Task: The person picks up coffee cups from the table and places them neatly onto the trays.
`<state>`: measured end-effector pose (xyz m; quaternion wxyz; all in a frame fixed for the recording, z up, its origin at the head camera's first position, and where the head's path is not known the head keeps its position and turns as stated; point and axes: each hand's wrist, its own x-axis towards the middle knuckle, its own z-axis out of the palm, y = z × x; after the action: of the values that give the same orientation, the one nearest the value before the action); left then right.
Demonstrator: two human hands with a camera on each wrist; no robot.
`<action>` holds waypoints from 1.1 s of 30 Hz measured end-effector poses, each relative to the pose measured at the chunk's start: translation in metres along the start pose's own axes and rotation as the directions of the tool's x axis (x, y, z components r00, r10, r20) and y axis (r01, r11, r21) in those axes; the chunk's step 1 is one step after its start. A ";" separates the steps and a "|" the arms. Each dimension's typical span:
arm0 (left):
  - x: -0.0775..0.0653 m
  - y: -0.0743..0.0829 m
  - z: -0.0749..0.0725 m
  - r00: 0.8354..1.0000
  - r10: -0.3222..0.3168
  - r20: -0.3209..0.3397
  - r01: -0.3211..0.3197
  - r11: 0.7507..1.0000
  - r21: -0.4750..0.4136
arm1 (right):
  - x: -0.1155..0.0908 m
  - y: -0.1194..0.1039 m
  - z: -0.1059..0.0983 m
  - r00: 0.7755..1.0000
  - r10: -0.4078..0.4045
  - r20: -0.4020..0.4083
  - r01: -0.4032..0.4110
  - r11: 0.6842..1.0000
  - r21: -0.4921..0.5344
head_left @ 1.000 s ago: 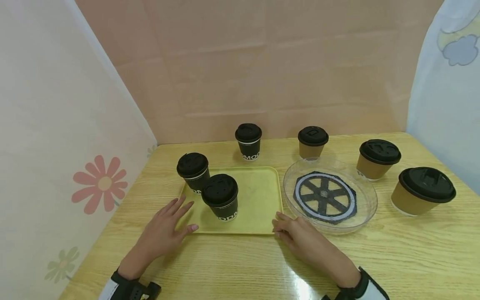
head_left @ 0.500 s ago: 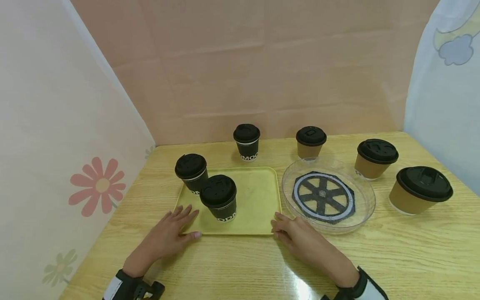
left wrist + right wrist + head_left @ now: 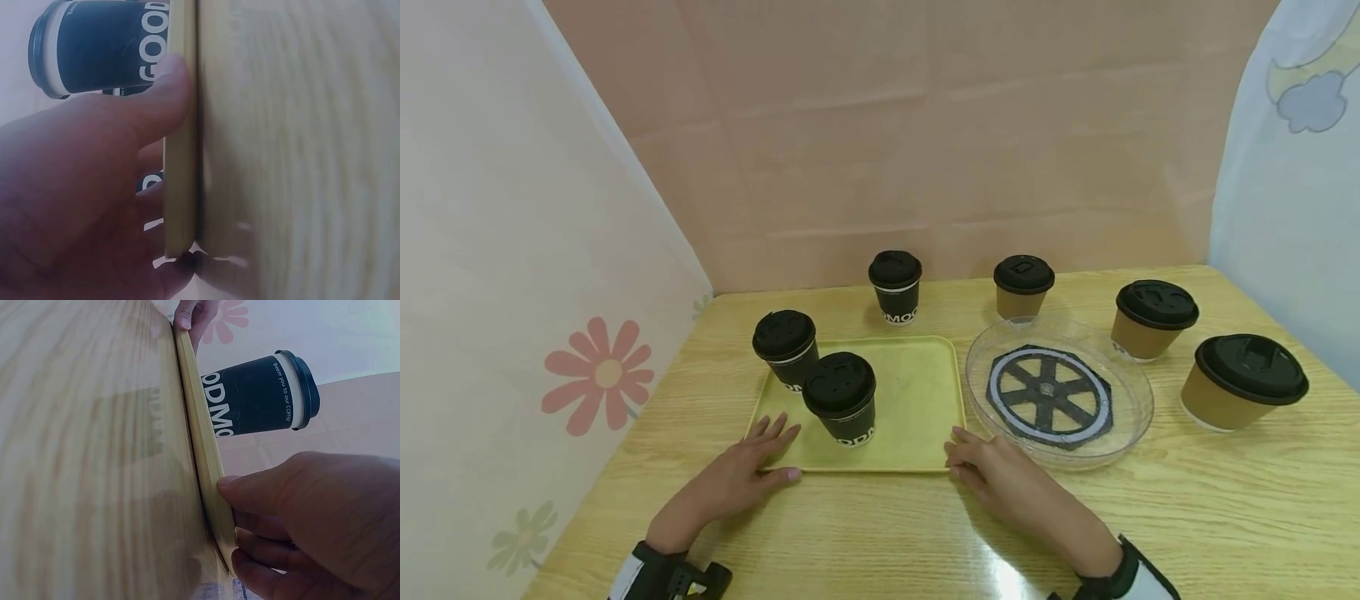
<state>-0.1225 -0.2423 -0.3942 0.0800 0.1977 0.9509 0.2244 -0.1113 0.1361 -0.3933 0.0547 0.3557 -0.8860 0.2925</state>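
A yellow tray (image 3: 917, 400) lies flat on the table. Two black lidded paper coffee cups are at its left half: one cup (image 3: 841, 400) stands on the tray near the front, the other cup (image 3: 786, 348) at the back left corner. My left hand (image 3: 741, 477) grips the tray's front left corner, thumb on the front edge and fingers over the left side. At the front right corner, my right hand (image 3: 1000, 475) holds the tray with thumb (image 3: 234, 487) and bent fingers against its rim. Some left fingertips are partly hidden in the left wrist view.
Behind the tray stands a third black cup (image 3: 897, 287). To the right lies a clear round dish (image 3: 1138, 429) with a dark spoked disc (image 3: 1048, 396), near the right hand. Three brown lidded cups stand around it: one behind (image 3: 1024, 287), two rightward (image 3: 1153, 321), (image 3: 1243, 383).
My left hand has moved slightly right and down onto the tray's corner, its fingers coming over the left edge. The right hand, tray and cups have stayed in place.
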 end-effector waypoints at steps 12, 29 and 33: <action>0.002 -0.003 -0.006 1.000 -0.017 0.017 0.017 0.999 -0.033 | 0.001 -0.001 0.002 0.999 0.040 0.026 -0.040 0.999 0.009; 0.003 -0.002 -0.002 1.000 -0.027 -0.012 0.027 0.998 -0.048 | 0.001 0.001 -0.001 0.997 0.071 0.027 -0.072 0.997 0.022; 0.004 -0.002 -0.003 1.000 -0.029 -0.008 0.029 0.998 -0.051 | -0.001 0.001 0.000 0.997 0.072 0.022 -0.073 0.997 0.040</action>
<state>-0.1276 -0.2432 -0.3930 0.0842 0.1809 0.9479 0.2484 -0.1110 0.1372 -0.3937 0.0277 0.3272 -0.8927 0.3086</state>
